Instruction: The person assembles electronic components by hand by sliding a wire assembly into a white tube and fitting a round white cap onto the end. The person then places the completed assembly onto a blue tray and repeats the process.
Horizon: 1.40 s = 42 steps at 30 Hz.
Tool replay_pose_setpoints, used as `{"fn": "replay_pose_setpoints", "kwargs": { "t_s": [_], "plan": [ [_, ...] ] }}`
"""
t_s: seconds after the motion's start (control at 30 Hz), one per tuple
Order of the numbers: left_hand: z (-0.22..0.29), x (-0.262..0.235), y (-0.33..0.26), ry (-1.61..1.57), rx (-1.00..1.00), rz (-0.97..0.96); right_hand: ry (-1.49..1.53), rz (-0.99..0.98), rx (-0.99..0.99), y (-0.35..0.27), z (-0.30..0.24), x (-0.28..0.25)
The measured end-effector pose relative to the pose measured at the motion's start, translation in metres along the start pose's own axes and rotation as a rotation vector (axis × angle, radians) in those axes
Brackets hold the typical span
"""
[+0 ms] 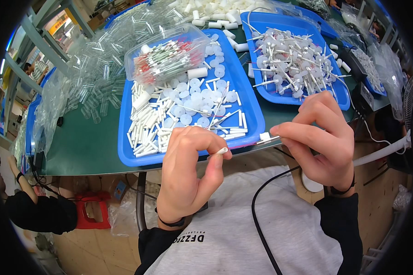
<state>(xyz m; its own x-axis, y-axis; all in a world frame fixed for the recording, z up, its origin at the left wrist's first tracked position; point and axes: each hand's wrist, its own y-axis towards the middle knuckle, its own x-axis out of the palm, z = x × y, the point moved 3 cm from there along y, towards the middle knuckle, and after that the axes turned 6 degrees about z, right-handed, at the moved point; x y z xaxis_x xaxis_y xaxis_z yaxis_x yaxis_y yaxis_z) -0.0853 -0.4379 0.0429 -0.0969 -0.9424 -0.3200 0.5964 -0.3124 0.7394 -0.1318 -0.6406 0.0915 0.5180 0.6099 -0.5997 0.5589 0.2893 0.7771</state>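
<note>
My left hand [188,167] pinches a small white tube [222,150] between thumb and forefinger, just in front of the near edge of a blue tray [144,161]. Opposite it, my right hand [323,137] grips a thin silvery piece with a small white block [265,136] at its end. Thin reddish wires [243,146] stretch between the two hands. In the tray behind lie many short white tubes [147,121], translucent round discs [197,98] and a few wired pieces. A transparent plastic box [133,68] of red-and-white wired parts rests on the tray's far part.
A second blue tray [280,98], heaped with discs on white stems, stands at the right. Transparent cylinders [94,87] pile up at the left of the green table [78,146]. A black cable [254,206] crosses my lap. Another person's arm [27,188] shows at the far left.
</note>
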Motion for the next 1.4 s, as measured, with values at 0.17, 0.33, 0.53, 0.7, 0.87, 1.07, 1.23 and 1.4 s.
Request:
{"fn": "replay_pose_setpoints", "kwargs": {
  "t_s": [0.17, 0.33, 0.53, 0.7, 0.87, 1.07, 1.23, 1.4],
  "plan": [
    [-0.003, 0.000, -0.001, 0.042, -0.002, -0.017, 0.028, 0.002, 0.006, 0.002, 0.001, -0.002],
    [-0.003, 0.006, -0.004, -0.043, -0.059, -0.056, 0.329, -0.083, 0.179, -0.003, 0.002, 0.005],
    [-0.004, 0.017, -0.010, -0.195, -0.211, -0.080, 1.152, -0.041, 0.614, -0.010, 0.009, 0.031],
    [-0.003, 0.021, -0.012, -0.241, -0.293, -0.083, 1.155, 0.008, 0.492, -0.010, 0.012, 0.035],
    [-0.002, 0.022, -0.012, -0.181, -0.253, -0.147, 1.009, 0.040, 0.428, -0.010, 0.013, 0.034],
    [-0.002, 0.022, -0.012, -0.191, -0.255, -0.131, 0.932, 0.060, 0.420, -0.011, 0.013, 0.032],
    [-0.002, 0.021, -0.012, -0.167, -0.263, -0.139, 0.903, 0.059, 0.421, -0.011, 0.014, 0.032],
    [-0.005, 0.022, -0.012, -0.163, -0.287, -0.122, 0.878, 0.049, 0.399, -0.012, 0.014, 0.034]
  ]
}}
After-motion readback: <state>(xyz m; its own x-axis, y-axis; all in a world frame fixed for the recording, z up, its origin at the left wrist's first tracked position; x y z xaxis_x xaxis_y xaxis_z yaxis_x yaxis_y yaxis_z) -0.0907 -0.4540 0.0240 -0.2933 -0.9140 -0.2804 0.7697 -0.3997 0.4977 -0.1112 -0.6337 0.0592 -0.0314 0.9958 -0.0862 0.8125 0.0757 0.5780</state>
